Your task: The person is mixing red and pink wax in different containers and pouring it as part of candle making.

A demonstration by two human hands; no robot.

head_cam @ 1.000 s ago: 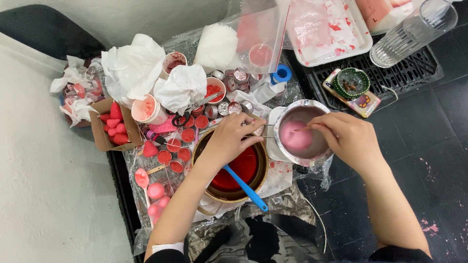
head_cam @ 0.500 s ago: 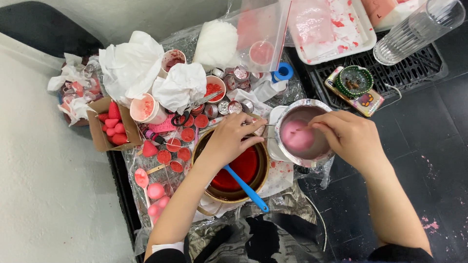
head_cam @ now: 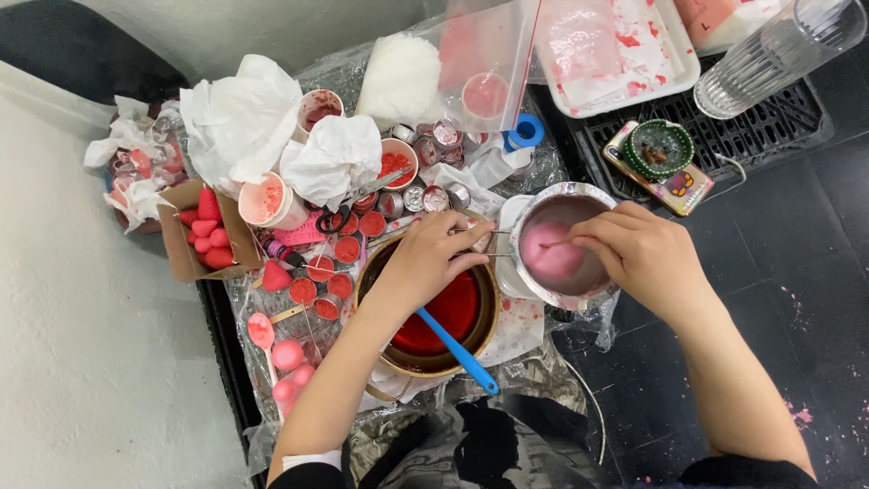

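Little has shifted since half a second ago: both hands stay at the small metal pot, the view only edging slightly so the things sit a touch lower in frame.

At far left a cardboard box [head_cam: 186, 237] holds red strawberry-shaped pieces. Just right of it lie crumpled white tissues [head_cam: 237, 118] and a paper cup [head_cam: 265, 199] with pink residue. Below these, small round tins of red wax [head_cam: 319, 268] are scattered on the plastic-covered tabletop [head_cam: 253, 312], with pink balls [head_cam: 288, 355] nearer the front edge.

Next comes a wide brown pot of red liquid [head_cam: 453, 312], a blue-handled spatula [head_cam: 457, 351] leaning in it. The left hand [head_cam: 425, 258] reaches over this pot's rim, its fingers pinched together on the thin wire handle [head_cam: 489, 244] of the metal pot.

The small metal pot [head_cam: 561, 244] sits just right of the brown one, touching it, and holds pale pink wax. The right hand [head_cam: 647, 255] rests over its right rim, fingers closed on a thin stick [head_cam: 559, 243] whose tip lies in the pink wax.

Behind stand a clear plastic bag [head_cam: 480, 54] and a stained white tray [head_cam: 625, 50]. Further right, a green round tin [head_cam: 659, 149] lies on a black grate [head_cam: 751, 127], beside a ribbed clear glass [head_cam: 778, 50].
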